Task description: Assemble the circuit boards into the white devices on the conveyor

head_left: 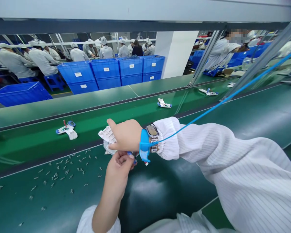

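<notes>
Well, the right hand (pixel 126 135) pinches a white perforated plastic part (pixel 107 134) over the green counter's (pixel 174 191) far edge, the left hand (pixel 118 166) curled closed just beneath it, near scattered small metal parts (pixel 63 171).

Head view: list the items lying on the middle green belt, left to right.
white-and-blue plastic assembly → white plastic part → white-and-blue plastic part → small white piece

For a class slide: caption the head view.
Right hand, with blue wrist strap, and left hand handle a white perforated part over a green conveyor belt.
</notes>
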Tool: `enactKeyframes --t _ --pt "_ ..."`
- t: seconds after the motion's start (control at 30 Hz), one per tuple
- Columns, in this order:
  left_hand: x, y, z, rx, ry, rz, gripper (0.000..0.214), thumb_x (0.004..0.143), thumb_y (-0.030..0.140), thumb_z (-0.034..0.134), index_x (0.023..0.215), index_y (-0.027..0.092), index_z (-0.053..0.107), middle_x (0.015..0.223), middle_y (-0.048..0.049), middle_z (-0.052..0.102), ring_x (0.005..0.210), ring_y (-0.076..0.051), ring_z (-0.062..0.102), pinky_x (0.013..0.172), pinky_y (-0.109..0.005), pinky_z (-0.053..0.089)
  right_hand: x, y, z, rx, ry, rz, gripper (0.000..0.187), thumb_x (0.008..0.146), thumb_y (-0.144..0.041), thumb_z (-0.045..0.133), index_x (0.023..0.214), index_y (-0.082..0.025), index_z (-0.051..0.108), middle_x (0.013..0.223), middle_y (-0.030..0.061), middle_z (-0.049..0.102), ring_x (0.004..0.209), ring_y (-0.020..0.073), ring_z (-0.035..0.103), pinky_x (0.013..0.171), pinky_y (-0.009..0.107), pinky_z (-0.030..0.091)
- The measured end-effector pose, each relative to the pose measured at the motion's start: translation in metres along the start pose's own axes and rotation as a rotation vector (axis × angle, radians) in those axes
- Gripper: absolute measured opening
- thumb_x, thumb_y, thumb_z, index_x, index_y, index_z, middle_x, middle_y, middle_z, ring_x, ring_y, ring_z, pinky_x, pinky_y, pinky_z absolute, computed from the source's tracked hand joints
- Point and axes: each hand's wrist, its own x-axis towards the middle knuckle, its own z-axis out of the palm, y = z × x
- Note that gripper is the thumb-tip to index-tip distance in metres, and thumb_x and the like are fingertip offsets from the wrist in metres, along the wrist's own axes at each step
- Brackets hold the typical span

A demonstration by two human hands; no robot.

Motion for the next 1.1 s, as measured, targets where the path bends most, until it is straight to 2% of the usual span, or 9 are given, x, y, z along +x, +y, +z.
enactKeyframes --t 0.1,0.27,0.33,0.5,0.6,0.73,0.9,1.0,1.1 --pt "-0.004 0.001 -0.004 -0.049 0.048 0.000 0.036 0.055 0.032 0.076 0.078 0.016 0.054 0.060 0.0024 0.062 0.053 -0.011 0.059 0.050 -0.021 0.046 0.002 0.007 0.005 0.090 -0.052 0.044 0.068 0.071 -0.049 0.063 0.124 -0.011 0.046 0.089 0.0132 0.070 0.080 0.0298 0.066 0.063 0.033 0.045" --pt "-0.010 0.005 -0.014 -0.085 0.173 0.080 0.043 0.053 0.024 0.078 0.088 0.017 0.055 0.068 0.0027 0.064 0.055 -0.010 0.061 0.049 -0.019 0.046 0.011 0.031 0.024 0.356 -0.283 0.018 0.035 0.079 -0.051 0.056 0.085 -0.019 0.067 0.084 0.0017 0.072 0.073 0.0153 0.065 0.059 0.021 0.042" --pt "-0.011 0.006 -0.018 -0.089 0.183 0.106 0.042 0.053 0.023 0.077 0.090 0.016 0.057 0.071 0.0009 0.065 0.059 -0.011 0.063 0.048 -0.018 0.046 0.011 0.040 0.033 0.429 -0.325 0.062 0.034 0.082 -0.048 0.055 0.083 -0.017 0.069 0.078 0.0020 0.071 0.067 0.0137 0.064 0.057 0.021 0.042" --pt "-0.012 0.005 -0.028 -0.085 0.204 0.151 0.043 0.055 0.022 0.077 0.093 0.016 0.059 0.075 -0.0013 0.067 0.058 -0.013 0.065 0.046 -0.019 0.048 -0.006 0.045 0.031 0.564 -0.229 0.168 0.032 0.083 -0.035 0.055 0.100 -0.009 0.066 0.084 0.0078 0.070 0.073 0.0154 0.062 0.060 0.022 0.043" --pt "-0.017 0.006 -0.029 -0.061 0.224 0.174 0.041 0.058 0.022 0.077 0.095 0.017 0.059 0.074 0.0002 0.067 0.058 -0.012 0.065 0.048 -0.019 0.050 -0.027 0.035 0.020 0.729 -0.241 0.076 0.023 0.084 -0.030 0.054 0.090 -0.014 0.070 0.080 0.0022 0.069 0.074 0.0114 0.062 0.063 0.019 0.045" --pt "-0.026 0.009 -0.027 0.010 0.253 0.185 0.041 0.061 0.022 0.078 0.098 0.020 0.060 0.079 0.0011 0.067 0.064 -0.011 0.066 0.056 -0.018 0.053 -0.046 0.020 0.017 1.111 -0.250 0.037 0.018 0.072 -0.030 0.066 0.076 -0.013 0.070 0.063 -0.0013 0.063 0.058 0.0089 0.056 0.054 0.018 0.043" --pt "-0.032 0.008 -0.029 0.204 0.324 0.229 0.042 0.062 0.023 0.078 0.100 0.022 0.061 0.079 0.0020 0.066 0.067 -0.011 0.065 0.057 -0.016 0.053 -0.045 0.014 0.026 1.187 -0.238 0.115 0.023 0.064 -0.033 0.074 0.059 -0.012 0.067 0.052 -0.0027 0.056 0.051 0.0066 0.046 0.047 0.018 0.034" --pt "-0.031 0.007 -0.031 0.087 0.303 0.207 0.041 0.060 0.019 0.079 0.097 0.022 0.061 0.080 0.0023 0.066 0.068 -0.010 0.066 0.058 -0.015 0.053 -0.039 0.014 0.033 1.329 -0.247 0.093 0.024 0.060 -0.034 0.076 0.060 -0.012 0.066 0.053 -0.0031 0.056 0.052 0.0064 0.047 0.048 0.018 0.036" --pt "-0.025 0.006 -0.032 -0.059 0.257 0.175 0.038 0.058 0.018 0.078 0.092 0.020 0.060 0.076 0.0032 0.064 0.059 -0.009 0.063 0.051 -0.016 0.051 -0.030 0.020 0.041 1.339 -0.163 0.083 0.022 0.062 -0.031 0.074 0.058 -0.012 0.064 0.052 -0.0033 0.055 0.051 0.0071 0.047 0.049 0.019 0.038"
